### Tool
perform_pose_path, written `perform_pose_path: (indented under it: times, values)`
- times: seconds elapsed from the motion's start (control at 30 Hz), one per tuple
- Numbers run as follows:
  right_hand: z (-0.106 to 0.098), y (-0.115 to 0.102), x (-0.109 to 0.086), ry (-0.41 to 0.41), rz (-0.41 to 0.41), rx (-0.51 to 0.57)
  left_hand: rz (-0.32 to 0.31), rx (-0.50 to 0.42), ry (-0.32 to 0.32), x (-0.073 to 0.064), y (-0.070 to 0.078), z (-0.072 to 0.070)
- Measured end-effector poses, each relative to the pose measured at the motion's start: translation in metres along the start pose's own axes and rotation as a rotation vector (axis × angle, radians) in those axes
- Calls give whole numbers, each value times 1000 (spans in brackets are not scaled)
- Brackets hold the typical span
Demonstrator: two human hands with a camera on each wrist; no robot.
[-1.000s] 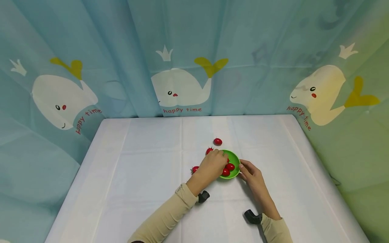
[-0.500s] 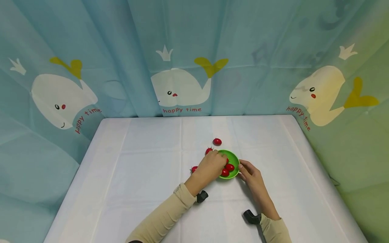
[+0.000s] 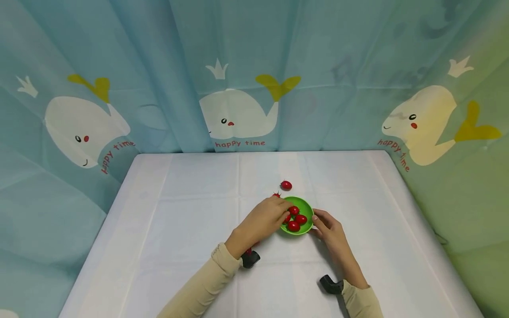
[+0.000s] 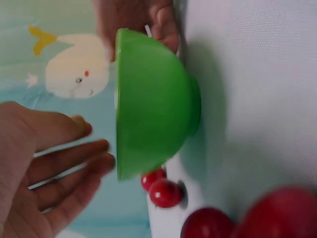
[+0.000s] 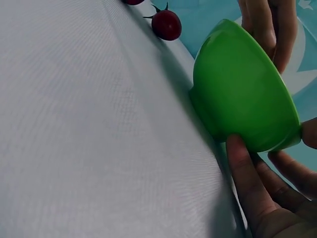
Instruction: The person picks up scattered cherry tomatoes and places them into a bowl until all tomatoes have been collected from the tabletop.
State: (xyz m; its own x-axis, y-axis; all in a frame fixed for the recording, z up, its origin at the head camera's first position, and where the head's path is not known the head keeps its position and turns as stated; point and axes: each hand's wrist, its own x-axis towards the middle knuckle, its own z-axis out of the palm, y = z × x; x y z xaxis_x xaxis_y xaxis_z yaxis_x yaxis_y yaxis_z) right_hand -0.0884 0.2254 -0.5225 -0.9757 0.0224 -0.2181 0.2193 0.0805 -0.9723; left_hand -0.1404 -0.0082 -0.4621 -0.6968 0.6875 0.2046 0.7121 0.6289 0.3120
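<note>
A green bowl (image 3: 307, 227) stands on the white-covered table with several cherry tomatoes (image 3: 293, 226) inside. My left hand (image 3: 265, 217) hovers at the bowl's left rim. In the left wrist view its fingers (image 4: 74, 153) are loosely extended beside the rim, with nothing between them. My right hand (image 3: 333, 234) holds the bowl from the right, thumb at the rim and fingers against the outer side, as the right wrist view shows. Partly behind my left hand lies one loose cherry tomato (image 3: 276, 195). Another tomato (image 3: 286, 185) lies farther back.
More loose tomatoes (image 4: 277, 215) lie on the table near the left wrist, mostly hidden by it in the head view. Black wrist mounts (image 3: 331, 285) stick out near both sleeves. A whale-print curtain (image 3: 246, 110) hangs behind the table (image 3: 191, 190).
My left hand has drawn back from inside the bowl toward the lower left, its fingers loosened, and more tomatoes show in the bowl. My right hand has stayed on the bowl.
</note>
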Motion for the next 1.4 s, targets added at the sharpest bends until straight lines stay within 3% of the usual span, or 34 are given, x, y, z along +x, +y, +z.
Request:
perform_pose_path:
  times: [0.17, 0.3, 0.53, 0.67, 0.8, 1.07, 1.4]
  values:
    - [1, -4, 1, -18, -8, 1, -11, -174, 113, -18, -14, -15]
    - [2, -6, 1, -18, -2, 2, -72, -248, 128, -32, -27, -26]
    - [0, -11, 3, -31, 1, -18, -186, -343, 94, -56, -54, -35]
    - [-1, -14, 5, -36, 5, -36, -240, -408, 30, -67, -66, -33]
    - [-2, -16, 7, -55, -1, -55, -249, -460, -38, -74, -70, -28]
    - [-9, -22, 18, -169, -1, -98, -257, -432, -141, -72, -65, -14]
    - [-22, -31, 28, -263, 5, -162, -220, -299, -170, -66, -58, -8]
